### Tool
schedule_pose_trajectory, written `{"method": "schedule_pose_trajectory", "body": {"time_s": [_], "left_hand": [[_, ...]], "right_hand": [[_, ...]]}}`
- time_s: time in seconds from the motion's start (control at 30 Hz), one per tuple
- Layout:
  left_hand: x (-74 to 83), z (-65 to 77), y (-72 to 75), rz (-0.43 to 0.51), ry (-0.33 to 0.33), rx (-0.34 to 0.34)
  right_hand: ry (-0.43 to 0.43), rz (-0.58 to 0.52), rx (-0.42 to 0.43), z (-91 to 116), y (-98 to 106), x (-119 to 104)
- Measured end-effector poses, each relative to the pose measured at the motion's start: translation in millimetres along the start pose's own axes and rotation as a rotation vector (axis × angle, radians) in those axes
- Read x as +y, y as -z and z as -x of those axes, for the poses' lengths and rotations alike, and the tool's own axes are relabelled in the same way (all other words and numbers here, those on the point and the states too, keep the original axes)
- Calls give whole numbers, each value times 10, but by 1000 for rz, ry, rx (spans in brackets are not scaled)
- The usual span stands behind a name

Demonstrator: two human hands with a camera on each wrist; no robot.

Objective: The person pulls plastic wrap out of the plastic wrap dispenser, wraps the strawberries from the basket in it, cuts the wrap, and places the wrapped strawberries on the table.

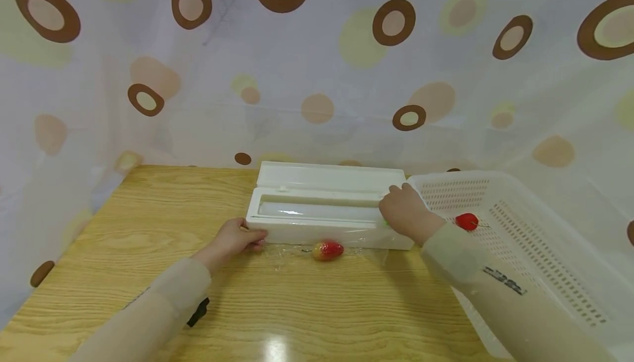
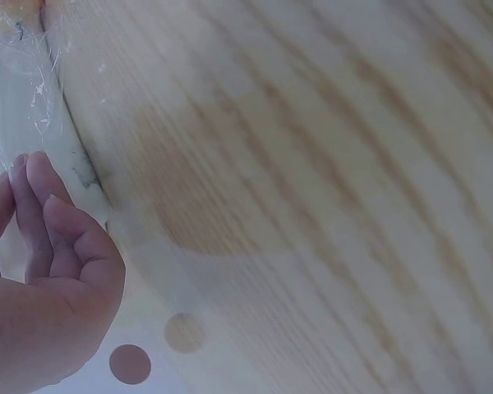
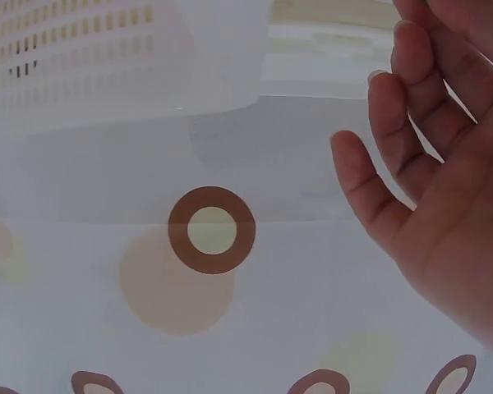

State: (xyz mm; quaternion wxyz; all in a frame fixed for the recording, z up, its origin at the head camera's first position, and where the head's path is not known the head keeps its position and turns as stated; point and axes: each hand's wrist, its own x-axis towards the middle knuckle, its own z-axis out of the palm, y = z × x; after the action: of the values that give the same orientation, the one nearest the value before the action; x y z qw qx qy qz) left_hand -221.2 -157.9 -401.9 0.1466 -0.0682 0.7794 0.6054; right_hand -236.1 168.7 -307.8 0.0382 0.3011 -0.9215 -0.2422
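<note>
A long white cling film dispenser [image 1: 329,232] stands on the table with its lid [image 1: 331,176] raised at the back. Inside lies the pale film roll [image 1: 317,210]. Clear film [image 1: 282,254] hangs over the front onto the wood, with a small red-and-yellow fruit [image 1: 328,250] in it. My left hand [image 1: 241,236] pinches the film between thumb and fingers at the dispenser's front left corner; the left wrist view shows the film [image 2: 41,98] stretching from the fingertips. At the right end, my right hand [image 1: 407,210] pinches a green slider [image 1: 388,222], mostly hidden beneath it.
A white perforated plastic basket [image 1: 540,230] stands at the right, close beside the dispenser, under my right forearm. It holds a round red fruit [image 1: 467,221] with a thin stem. Behind the wooden table [image 1: 163,202] hangs a pale sheet [image 1: 317,65] patterned with brown rings.
</note>
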Motion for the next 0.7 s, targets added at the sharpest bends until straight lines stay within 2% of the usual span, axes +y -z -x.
{"method": "schedule_pose_trajectory", "body": {"time_s": [0.23, 0.43, 0.7], "left_hand": [[13, 20, -18, 1, -11, -4], [4, 38, -16, 6, -11, -9], [19, 28, -11, 14, -4, -7]], "right_hand": [[-44, 19, -19, 145, -31, 117], [-28, 59, -26, 155, -21, 104], [-38, 102, 18, 146, -39, 90]]}}
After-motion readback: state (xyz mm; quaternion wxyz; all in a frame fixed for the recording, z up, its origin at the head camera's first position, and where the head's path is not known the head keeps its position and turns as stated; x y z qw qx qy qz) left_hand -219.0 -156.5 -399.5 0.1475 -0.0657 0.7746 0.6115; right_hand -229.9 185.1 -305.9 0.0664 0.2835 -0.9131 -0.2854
